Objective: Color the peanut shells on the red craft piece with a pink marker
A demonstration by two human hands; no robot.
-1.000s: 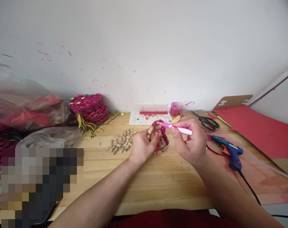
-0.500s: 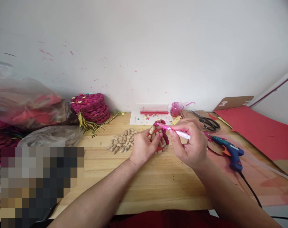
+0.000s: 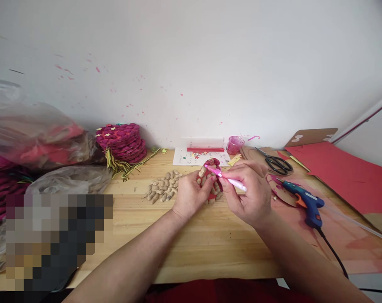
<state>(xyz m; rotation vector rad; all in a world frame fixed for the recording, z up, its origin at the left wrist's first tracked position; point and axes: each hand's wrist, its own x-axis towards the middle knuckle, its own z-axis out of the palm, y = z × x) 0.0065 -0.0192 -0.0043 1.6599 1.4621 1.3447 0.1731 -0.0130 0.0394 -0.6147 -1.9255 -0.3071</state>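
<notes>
My left hand (image 3: 192,193) is closed on the left edge of a red disc with peanuts stuck on it (image 3: 213,195). Some of those peanuts are painted magenta along the top and right; others are bare tan. Between the fingers of my right hand (image 3: 249,193) is a white-handled paintbrush (image 3: 237,183), stained pink toward its tip. The tip lies at a peanut on the upper part of the disc; whether it touches is hard to see. Both hands partly hide the disc. Loose peanuts (image 3: 162,186) lie on the table just left of my left hand.
Behind the disc are a white sheet with small stars (image 3: 178,156) and a pink-stained cup (image 3: 235,145). At right lie scissors (image 3: 277,165), a corded glue gun (image 3: 311,208) and red card (image 3: 345,172). Stacked magenta peanut discs (image 3: 123,143) and plastic bags (image 3: 36,126) occupy the left.
My right hand has shifted slightly left with the paintbrush, its tip now further left on the disc's peanuts. My left hand keeps its hold on the disc.
</notes>
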